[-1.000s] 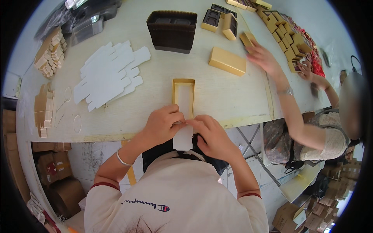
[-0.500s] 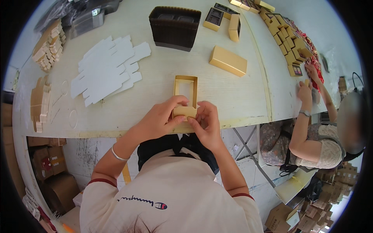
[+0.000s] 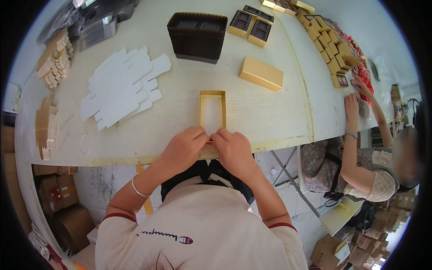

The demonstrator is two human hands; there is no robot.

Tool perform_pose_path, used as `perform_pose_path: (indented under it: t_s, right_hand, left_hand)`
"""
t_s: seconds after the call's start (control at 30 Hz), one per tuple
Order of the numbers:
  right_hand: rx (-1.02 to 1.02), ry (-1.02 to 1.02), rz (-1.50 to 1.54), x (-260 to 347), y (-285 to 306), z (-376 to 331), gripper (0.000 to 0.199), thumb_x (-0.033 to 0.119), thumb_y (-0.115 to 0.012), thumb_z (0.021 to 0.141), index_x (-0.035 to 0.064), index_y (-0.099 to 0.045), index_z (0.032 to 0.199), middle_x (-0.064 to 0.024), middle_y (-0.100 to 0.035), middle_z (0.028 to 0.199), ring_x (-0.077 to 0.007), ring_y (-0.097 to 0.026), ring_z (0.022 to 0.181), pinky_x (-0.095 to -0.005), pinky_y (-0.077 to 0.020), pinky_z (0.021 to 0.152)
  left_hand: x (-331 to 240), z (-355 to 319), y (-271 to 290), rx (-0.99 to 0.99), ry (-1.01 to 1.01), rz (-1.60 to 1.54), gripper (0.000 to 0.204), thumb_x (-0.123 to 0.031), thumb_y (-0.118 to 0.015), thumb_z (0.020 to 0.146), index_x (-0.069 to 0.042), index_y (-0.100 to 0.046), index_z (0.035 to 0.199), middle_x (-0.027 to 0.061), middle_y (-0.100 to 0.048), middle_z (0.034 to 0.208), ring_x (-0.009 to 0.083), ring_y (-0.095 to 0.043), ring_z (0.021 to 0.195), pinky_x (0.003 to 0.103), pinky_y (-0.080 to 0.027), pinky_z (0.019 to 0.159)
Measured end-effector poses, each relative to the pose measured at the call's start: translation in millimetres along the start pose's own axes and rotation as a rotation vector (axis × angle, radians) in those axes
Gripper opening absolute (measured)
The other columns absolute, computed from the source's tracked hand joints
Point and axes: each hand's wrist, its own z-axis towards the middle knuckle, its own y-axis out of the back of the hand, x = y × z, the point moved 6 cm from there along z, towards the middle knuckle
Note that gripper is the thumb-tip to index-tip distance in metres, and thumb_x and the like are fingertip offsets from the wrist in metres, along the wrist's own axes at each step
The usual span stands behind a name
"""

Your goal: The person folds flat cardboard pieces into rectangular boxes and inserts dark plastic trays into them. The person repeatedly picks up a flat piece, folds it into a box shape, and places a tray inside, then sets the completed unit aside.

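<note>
An open gold box tray (image 3: 212, 112) with a white inside lies on the pale table (image 3: 180, 90) in front of me. My left hand (image 3: 182, 149) and my right hand (image 3: 233, 149) meet at its near end, fingertips pinched together over a small gold piece at the tray's edge. The piece itself is mostly hidden by my fingers. A closed gold box (image 3: 261, 73) lies beyond the tray to the right.
Flat white card blanks (image 3: 123, 87) are fanned out to the left. A dark brown stack of trays (image 3: 197, 30) stands at the back, with gold boxes holding dark inserts (image 3: 249, 24) beside it. Another person (image 3: 360, 153) works at the right table among stacked gold boxes (image 3: 335, 49).
My hands have moved down from above the table edge onto the tray's near end. The other person's hands have shifted on the right table.
</note>
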Motion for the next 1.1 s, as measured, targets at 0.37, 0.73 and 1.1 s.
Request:
perform_pose_path:
  t_s: [0.37, 0.73, 1.1]
  right_hand:
    - [0.095, 0.042, 0.116, 7, 1, 4, 0.025, -0.002, -0.06, 0.071, -0.0008, -0.051, 0.094, -0.0148, -0.049, 0.085, -0.0323, -0.053, 0.072, -0.0412, -0.0405, 0.06]
    - [0.251, 0.346, -0.009, -16, 33, 24, 0.029, -0.009, -0.056, 0.059, 0.006, -0.066, 0.081, -0.0053, -0.067, 0.094, -0.0278, -0.058, 0.094, -0.0379, -0.0424, 0.084]
    - [-0.431, 0.33, -0.411, -49, 91, 178, 0.016, 0.005, -0.068, 0.074, 0.0041, -0.064, 0.09, -0.0081, -0.062, 0.098, -0.0252, -0.054, 0.088, -0.0353, -0.0406, 0.077]
  left_hand:
    - [-11, 4, 2, 0.068, 0.039, -0.1, 0.025, 0.006, -0.058, 0.083, -0.004, -0.047, 0.103, 0.0145, -0.052, 0.102, 0.0347, -0.057, 0.08, 0.039, -0.048, 0.066]
    - [3, 26, 65, 0.08, -0.034, 0.345, 0.086, -0.03, -0.083, 0.063, -0.015, -0.045, 0.139, 0.0108, -0.038, 0.144, 0.0353, -0.047, 0.119, 0.052, -0.029, 0.108]
    - [22, 13, 47, -0.023, 0.062, 0.19, 0.073, -0.035, -0.077, 0.072, -0.01, -0.048, 0.134, 0.0106, -0.051, 0.126, 0.0304, -0.044, 0.12, 0.047, -0.029, 0.107]
